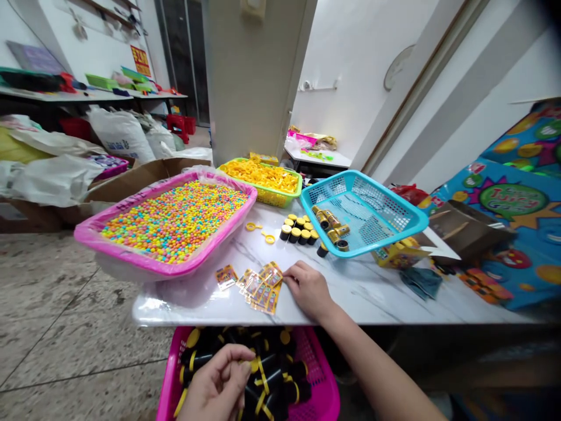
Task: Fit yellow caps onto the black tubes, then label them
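Note:
My right hand (309, 287) is on the white marble-patterned table, its fingertips curled closed at the right edge of a loose pile of yellow printed labels (263, 287). They appear to pinch the edge of one label. A single label (227, 277) lies to the left of the pile. Nearer to me, my left hand (220, 383) hovers over a magenta basket (326, 386) filled with black canisters (274, 377) with yellow rims. Its thumb and index finger are pressed together and the other fingers curled; whatever they may hold is hidden.
Small colourful candy balls fill a lined pink tray (175, 225) at left. Behind stands a green basket (267, 196) of yellow parts. Two yellow rings (268, 238) and several yellow-topped black canisters (302, 234) sit mid-table. A tilted blue basket (372, 225) holds labelled canisters. Printed boxes (517, 199) stand right.

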`<action>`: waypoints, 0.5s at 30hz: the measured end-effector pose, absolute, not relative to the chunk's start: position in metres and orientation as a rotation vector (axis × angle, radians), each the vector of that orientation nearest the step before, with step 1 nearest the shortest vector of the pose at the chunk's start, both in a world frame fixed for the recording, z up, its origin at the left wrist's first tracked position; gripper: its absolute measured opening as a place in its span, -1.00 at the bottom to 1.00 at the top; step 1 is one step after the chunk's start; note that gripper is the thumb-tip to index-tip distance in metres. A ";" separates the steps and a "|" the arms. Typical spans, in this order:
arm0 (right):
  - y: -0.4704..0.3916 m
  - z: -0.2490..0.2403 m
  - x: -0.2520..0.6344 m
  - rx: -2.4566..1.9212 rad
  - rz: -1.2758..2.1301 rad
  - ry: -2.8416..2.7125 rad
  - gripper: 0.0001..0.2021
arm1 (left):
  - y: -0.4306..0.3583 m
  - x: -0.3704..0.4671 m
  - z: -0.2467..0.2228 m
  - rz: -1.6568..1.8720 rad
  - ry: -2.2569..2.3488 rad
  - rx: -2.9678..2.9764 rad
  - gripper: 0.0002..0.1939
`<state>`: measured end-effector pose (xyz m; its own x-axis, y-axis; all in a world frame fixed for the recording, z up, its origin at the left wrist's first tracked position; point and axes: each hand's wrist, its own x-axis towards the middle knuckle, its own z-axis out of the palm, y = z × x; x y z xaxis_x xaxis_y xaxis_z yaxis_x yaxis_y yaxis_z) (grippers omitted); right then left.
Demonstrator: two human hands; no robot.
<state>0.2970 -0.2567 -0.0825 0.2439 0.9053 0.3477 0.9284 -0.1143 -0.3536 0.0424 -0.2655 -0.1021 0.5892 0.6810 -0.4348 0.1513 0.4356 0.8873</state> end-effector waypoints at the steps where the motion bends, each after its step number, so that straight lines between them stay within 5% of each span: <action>1: -0.257 -0.083 0.300 -2.028 -0.063 -1.650 -0.86 | -0.265 0.042 -0.101 0.411 0.928 1.096 -0.38; 15: -0.241 -0.083 0.306 -1.996 -0.149 -1.570 -0.87 | -0.251 0.054 -0.094 0.489 0.903 1.172 -0.46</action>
<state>0.3057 -0.2407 -0.0825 0.2982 0.8516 0.4311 0.9173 -0.1309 -0.3760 0.0542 -0.2507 -0.0936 0.5713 0.7440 -0.3465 0.1165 0.3443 0.9316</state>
